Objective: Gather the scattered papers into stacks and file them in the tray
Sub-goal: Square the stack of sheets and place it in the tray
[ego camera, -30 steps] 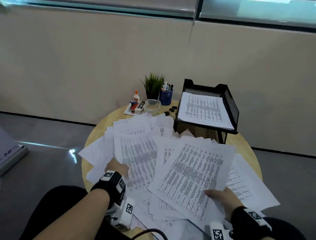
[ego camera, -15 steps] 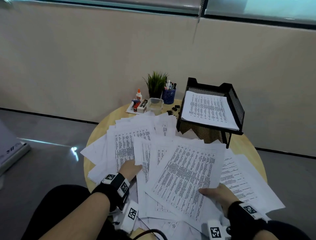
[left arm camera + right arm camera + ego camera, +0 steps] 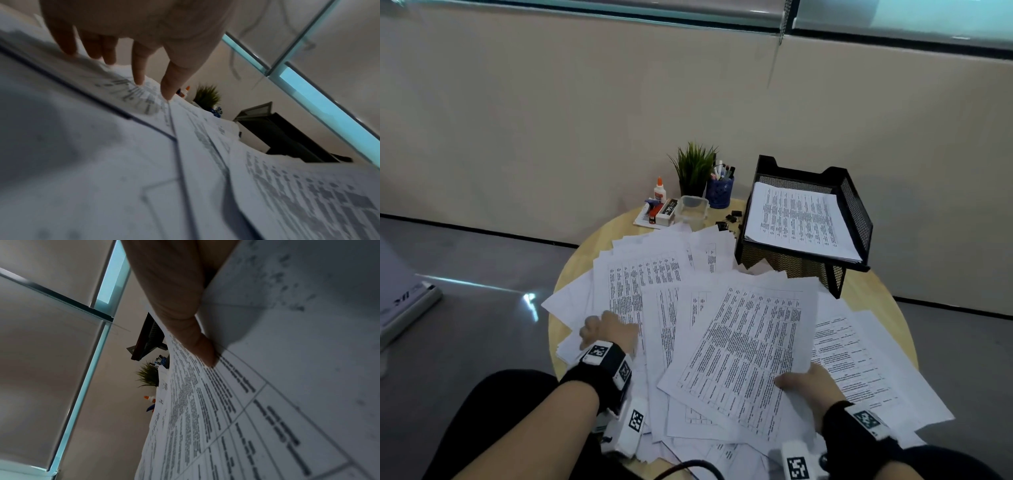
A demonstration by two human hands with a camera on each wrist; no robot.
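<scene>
Printed papers [image 3: 647, 274] lie scattered in overlapping layers over the round wooden table [image 3: 883, 308]. My right hand [image 3: 804, 380] grips a gathered stack [image 3: 750, 349] at its near right corner, with the thumb [image 3: 185, 321] on top and the fingers hidden beneath. My left hand [image 3: 609, 327] rests on the left side of the pile. Its straight fingertips [image 3: 139, 76] press down on a sheet that bunches under them. The black mesh tray [image 3: 856, 205] stands at the back right and holds a flat stack of sheets [image 3: 798, 219].
Behind the papers stand a small plant [image 3: 693, 168], a blue pen cup [image 3: 719, 192], a glue bottle [image 3: 660, 192], a clear plastic box [image 3: 692, 209] and some black binder clips [image 3: 732, 219]. A flat white device [image 3: 404, 308] lies on the floor to the left.
My left hand slid a sheet rightward under the held stack, then moved back left onto the pile's left side. My right hand keeps its grip on the stack.
</scene>
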